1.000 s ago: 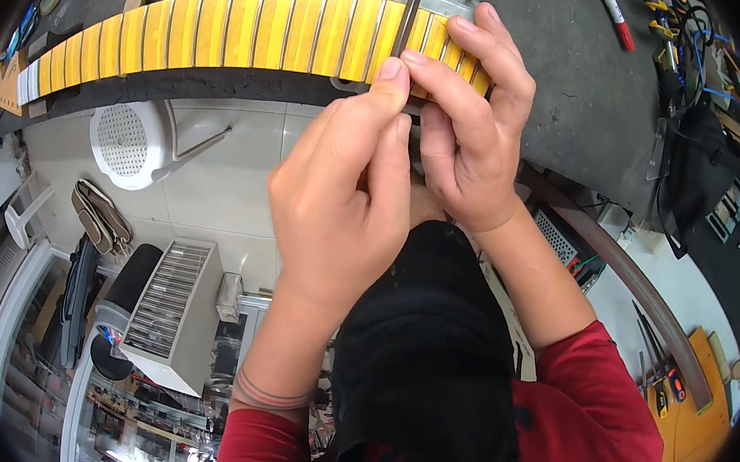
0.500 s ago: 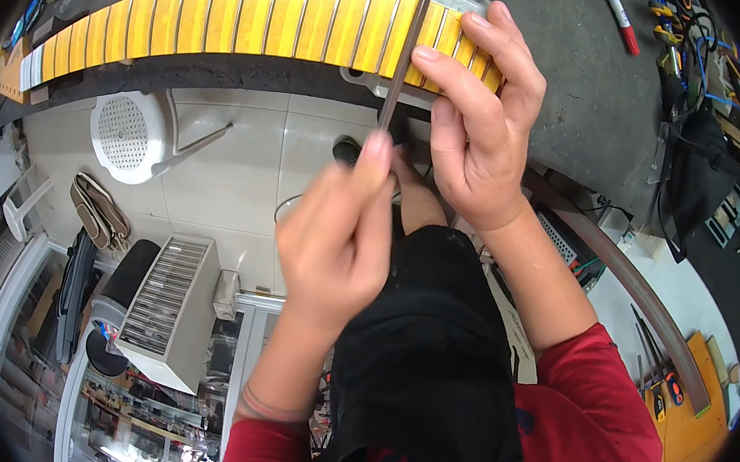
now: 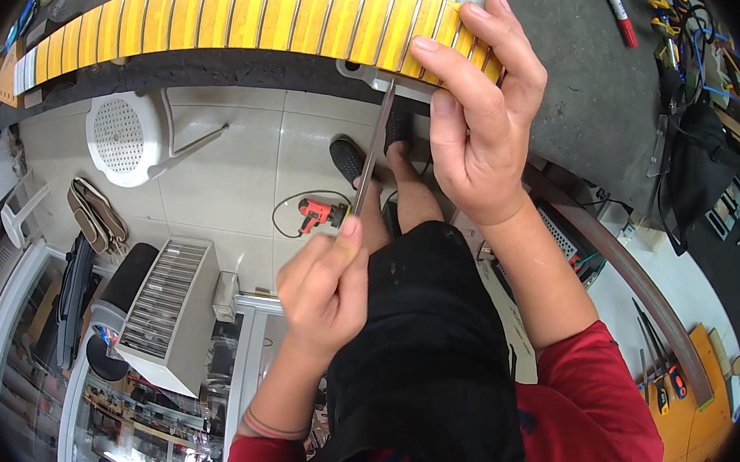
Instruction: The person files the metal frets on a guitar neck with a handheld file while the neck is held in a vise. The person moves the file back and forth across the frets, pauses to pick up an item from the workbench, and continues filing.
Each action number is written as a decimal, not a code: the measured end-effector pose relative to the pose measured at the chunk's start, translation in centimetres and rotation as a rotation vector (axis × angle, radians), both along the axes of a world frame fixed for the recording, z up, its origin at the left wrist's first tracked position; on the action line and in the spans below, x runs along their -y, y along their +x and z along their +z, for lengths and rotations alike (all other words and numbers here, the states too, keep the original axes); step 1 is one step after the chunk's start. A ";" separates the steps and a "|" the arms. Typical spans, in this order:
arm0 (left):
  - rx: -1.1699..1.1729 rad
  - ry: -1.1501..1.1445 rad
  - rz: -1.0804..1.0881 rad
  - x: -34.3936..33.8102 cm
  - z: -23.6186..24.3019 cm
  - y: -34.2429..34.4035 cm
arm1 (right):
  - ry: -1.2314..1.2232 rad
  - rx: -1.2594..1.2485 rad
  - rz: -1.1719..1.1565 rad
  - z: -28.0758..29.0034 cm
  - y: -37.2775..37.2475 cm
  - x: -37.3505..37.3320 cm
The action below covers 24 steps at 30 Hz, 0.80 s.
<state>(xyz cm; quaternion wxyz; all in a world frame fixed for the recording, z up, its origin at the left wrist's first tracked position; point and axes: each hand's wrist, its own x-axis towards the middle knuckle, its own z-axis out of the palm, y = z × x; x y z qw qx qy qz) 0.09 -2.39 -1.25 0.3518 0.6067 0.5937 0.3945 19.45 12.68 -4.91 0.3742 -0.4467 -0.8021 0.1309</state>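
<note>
A guitar neck (image 3: 275,13), its frets crossing a fingerboard covered in yellow strips, lies across the far bench. My left hand (image 3: 325,289) is closed around the near end of a slim metal file (image 3: 370,156). The file points away from me, its far tip by the neck's near edge. My right hand (image 3: 489,123) holds the neck near its right end, fingertips on the taped surface and thumb at the near edge. Beneath that part of the neck is a grey metal vise (image 3: 370,76), mostly hidden.
On the dark bench (image 3: 575,99) lie a red-capped marker (image 3: 622,20) and, farther right, a black pouch (image 3: 701,168). Below are a white stool (image 3: 119,134) and a red power tool (image 3: 314,213) on the floor. A slatted white box (image 3: 189,338) stands lower left.
My left hand has drawn the file back toward me, off the top of the fingerboard. My right hand stays on the neck. The view has shifted slightly.
</note>
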 end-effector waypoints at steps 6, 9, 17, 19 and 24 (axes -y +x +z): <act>-0.010 0.119 -0.001 -0.4 0.9 -0.2 | 0.012 -0.049 0.018 -0.3 0.4 -0.3; -0.067 0.138 -0.006 -1.0 0.8 0.1 | 0.032 -0.114 -0.007 -0.4 -0.3 -0.7; -0.227 0.074 0.101 -6.1 2.0 2.8 | 0.007 -0.099 0.033 -0.6 0.2 -0.5; -0.208 0.084 0.115 -10.1 2.1 3.6 | 0.002 -0.093 0.026 -0.3 0.2 -0.8; -0.232 0.079 0.060 -5.4 1.9 2.3 | -0.028 -0.144 -0.040 0.1 0.0 -0.6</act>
